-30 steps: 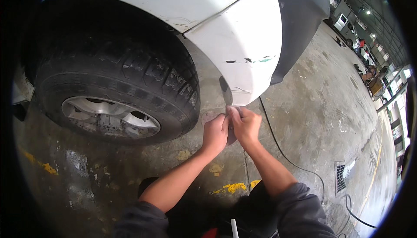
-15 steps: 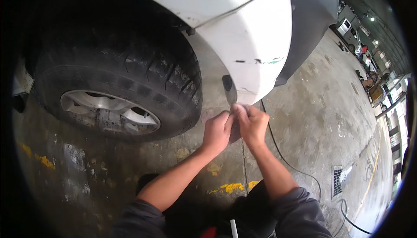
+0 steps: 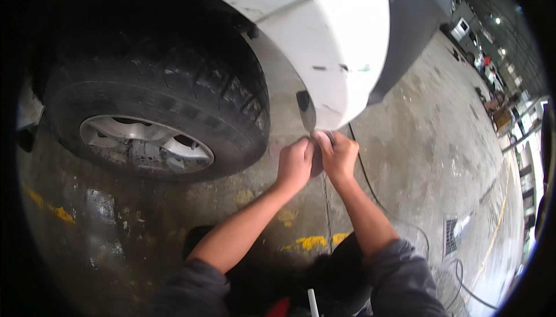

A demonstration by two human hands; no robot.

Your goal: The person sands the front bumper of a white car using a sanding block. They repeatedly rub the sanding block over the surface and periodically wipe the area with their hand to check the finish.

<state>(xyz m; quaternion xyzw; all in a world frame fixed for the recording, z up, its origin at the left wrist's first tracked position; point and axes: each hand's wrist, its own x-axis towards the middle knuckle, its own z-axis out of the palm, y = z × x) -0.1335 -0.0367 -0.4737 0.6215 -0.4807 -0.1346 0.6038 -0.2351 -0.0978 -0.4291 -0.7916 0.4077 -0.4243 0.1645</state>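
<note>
A white bumper corner [image 3: 341, 33] with dark scuffs and a greenish mark curves down in front of me. Just below its lower tip, my left hand [image 3: 295, 159] and my right hand [image 3: 339, 154] meet with fingers closed. Between them is a dark, flat piece [image 3: 316, 165] with a rounded edge, pinched from both sides and mostly covered by my fingers. The right thumb lies close to the bumper's tip; whether it touches cannot be made out. To the left stands a large black tyre [image 3: 231, 123] on a silver wheel rim [image 3: 145, 142].
A dark grey panel [image 3: 414, 22] adjoins the white bumper. A thin black cable [image 3: 376, 198] runs over the stained concrete floor [image 3: 405, 155] past a drain grate [image 3: 450, 236]. Close to my body is a white stick-like thing [image 3: 313, 302]. Vehicles and clutter line the far right.
Both hands have shifted slightly upward, still together on the dark flat piece. The left hand has turned a little more upright. The view has tilted slightly.
</note>
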